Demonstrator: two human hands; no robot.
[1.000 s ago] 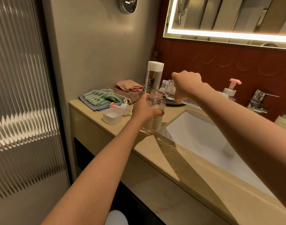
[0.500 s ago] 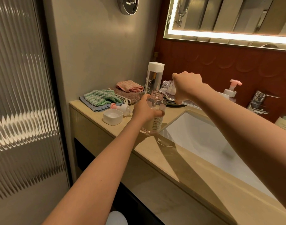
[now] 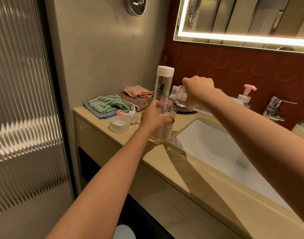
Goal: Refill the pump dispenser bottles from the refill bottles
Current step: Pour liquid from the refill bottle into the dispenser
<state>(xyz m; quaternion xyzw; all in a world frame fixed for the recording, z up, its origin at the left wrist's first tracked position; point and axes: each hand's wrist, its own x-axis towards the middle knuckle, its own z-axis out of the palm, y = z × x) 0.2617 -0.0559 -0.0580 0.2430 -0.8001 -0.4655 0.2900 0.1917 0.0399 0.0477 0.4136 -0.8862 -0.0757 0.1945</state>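
My left hand [image 3: 153,117] grips a clear pump dispenser bottle [image 3: 165,130] with a pink threaded neck, standing uncapped on the beige counter [image 3: 191,169]. My right hand [image 3: 198,91] holds a clear refill bottle [image 3: 178,94] tilted on its side, with its open mouth just over the dispenser's neck. The pink-and-white pump head [image 3: 128,114] lies on the counter to the left, beside a white square cap [image 3: 120,124]. A second tall clear refill bottle [image 3: 162,83] with a white cap stands behind.
Folded cloths [image 3: 111,104] lie in the back left corner. A white sink basin [image 3: 225,152] sits at right, with a chrome tap [image 3: 275,107], a pink-topped pump bottle [image 3: 245,96] and a green-labelled bottle [image 3: 303,130] behind it. A ribbed glass door [image 3: 23,100] is at left.
Both hands and both bottles hold nearly the same pose; only the view shifts slightly.
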